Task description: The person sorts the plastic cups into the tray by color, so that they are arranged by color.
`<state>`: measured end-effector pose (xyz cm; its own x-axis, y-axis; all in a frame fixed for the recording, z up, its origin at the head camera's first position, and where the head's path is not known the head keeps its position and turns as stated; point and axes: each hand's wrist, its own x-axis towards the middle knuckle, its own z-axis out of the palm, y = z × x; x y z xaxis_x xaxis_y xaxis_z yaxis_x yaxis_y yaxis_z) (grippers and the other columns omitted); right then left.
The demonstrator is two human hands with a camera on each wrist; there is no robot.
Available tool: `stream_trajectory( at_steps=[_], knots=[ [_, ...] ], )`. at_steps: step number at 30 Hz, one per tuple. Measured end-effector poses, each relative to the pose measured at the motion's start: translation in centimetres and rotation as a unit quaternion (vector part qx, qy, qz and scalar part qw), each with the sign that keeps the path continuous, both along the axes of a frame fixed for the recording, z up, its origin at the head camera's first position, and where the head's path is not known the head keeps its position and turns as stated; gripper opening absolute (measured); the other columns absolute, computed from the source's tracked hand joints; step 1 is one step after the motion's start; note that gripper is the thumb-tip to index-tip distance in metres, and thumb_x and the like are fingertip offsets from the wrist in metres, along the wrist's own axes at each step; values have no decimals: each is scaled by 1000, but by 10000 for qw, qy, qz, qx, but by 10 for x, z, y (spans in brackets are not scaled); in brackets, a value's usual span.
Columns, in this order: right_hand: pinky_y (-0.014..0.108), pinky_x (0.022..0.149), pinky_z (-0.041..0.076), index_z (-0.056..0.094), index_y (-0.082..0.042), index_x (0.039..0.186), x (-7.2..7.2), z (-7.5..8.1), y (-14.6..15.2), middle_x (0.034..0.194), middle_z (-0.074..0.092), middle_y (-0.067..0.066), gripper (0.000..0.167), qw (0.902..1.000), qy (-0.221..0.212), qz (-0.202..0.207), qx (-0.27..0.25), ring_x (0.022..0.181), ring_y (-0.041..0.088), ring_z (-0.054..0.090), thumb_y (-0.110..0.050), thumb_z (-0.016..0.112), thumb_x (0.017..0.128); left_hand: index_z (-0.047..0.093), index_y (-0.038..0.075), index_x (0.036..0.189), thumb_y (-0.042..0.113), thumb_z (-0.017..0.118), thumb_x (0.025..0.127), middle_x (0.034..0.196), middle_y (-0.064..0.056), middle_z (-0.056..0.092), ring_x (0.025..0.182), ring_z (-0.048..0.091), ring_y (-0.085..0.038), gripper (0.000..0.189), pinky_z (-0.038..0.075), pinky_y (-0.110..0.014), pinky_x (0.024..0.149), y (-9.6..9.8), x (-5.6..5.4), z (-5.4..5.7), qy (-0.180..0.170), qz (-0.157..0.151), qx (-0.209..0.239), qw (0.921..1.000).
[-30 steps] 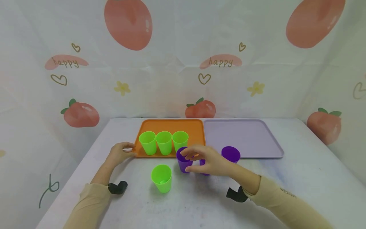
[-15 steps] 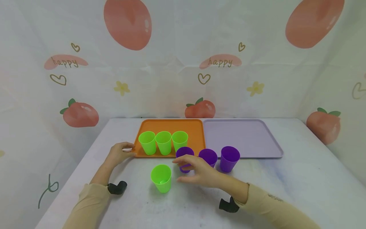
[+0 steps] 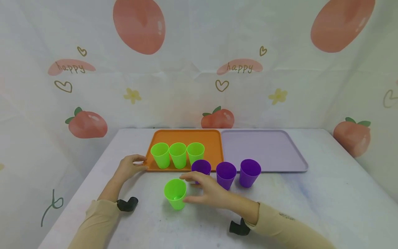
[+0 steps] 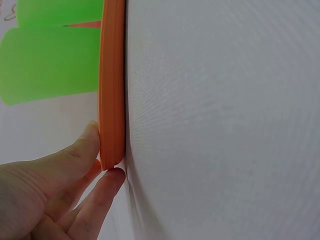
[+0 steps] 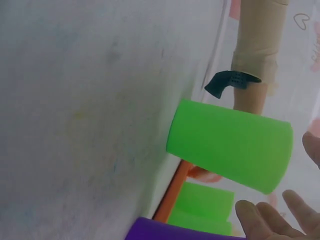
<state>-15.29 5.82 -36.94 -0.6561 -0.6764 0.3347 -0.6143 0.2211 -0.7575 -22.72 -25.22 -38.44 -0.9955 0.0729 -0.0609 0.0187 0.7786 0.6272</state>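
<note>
My left hand (image 3: 128,167) pinches the near-left edge of an orange tray (image 3: 211,138), its thumb on the rim (image 4: 111,90) and a fingertip at the corner in the left wrist view. Upright on the tray stand three bright green cups, the leftmost green cup (image 3: 160,157) closest to that hand. A further green cup (image 3: 175,199) stands upright on the table in front of it. Just right of this cup, my right hand (image 3: 211,192) hovers with thumb and fingers spread around nothing, its fingertips at the cup's side. It partly covers the leftmost purple cup (image 3: 201,166).
Two more purple cups, the middle purple cup (image 3: 226,174) and the right purple cup (image 3: 249,173), stand along the trays' front edge. A pale lilac tray (image 3: 264,148) adjoins the orange one on its right. Behind the white table (image 3: 149,228) hangs a printed curtain (image 3: 174,83).
My right hand has moved left and nearer, from over the purple cups to beside the single green cup, uncovering the middle and right purple cups. The left hand stays at the tray.
</note>
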Motion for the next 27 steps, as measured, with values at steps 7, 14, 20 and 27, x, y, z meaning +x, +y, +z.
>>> stream_trajectory(
  at_steps=[7, 14, 20, 27],
  knots=[
    [29, 99, 49, 48, -1, 130, 1, -3, -8, 132, 54, 15, 57, 9994, -349, 31, -20, 122, 29, 53, -14, 73, 80, 58, -5, 120, 16, 70, 83, 127, -28, 54, 111, 57, -42, 44, 48, -50, 94, -1, -1, -1, -10, 14, -14, 10000],
    [29, 101, 47, 47, 1, 130, 1, -4, -15, 133, 52, 17, 60, 9987, -493, 86, -17, 126, 28, 50, -15, 74, 79, 58, -5, 120, 16, 70, 82, 127, -28, 54, 110, 58, -42, 45, 49, -50, 93, -2, -1, -2, -6, 3, 33, 10000],
    [23, 100, 47, 48, -2, 130, 1, -1, -20, 132, 54, 12, 62, 9993, -274, -43, 250, 124, 24, 51, -19, 76, 77, 58, -5, 120, 17, 71, 82, 127, -28, 54, 109, 59, -41, 46, 49, -49, 92, -2, -1, -1, -33, -5, 6, 10000],
    [21, 96, 48, 49, -4, 130, 0, -2, -24, 131, 55, 8, 64, 9981, -166, -224, 554, 121, 22, 53, -23, 78, 76, 57, -5, 121, 17, 71, 82, 128, -28, 54, 110, 58, -41, 46, 49, -50, 93, -1, -1, 0, -104, 35, 3, 9999]
  ],
)
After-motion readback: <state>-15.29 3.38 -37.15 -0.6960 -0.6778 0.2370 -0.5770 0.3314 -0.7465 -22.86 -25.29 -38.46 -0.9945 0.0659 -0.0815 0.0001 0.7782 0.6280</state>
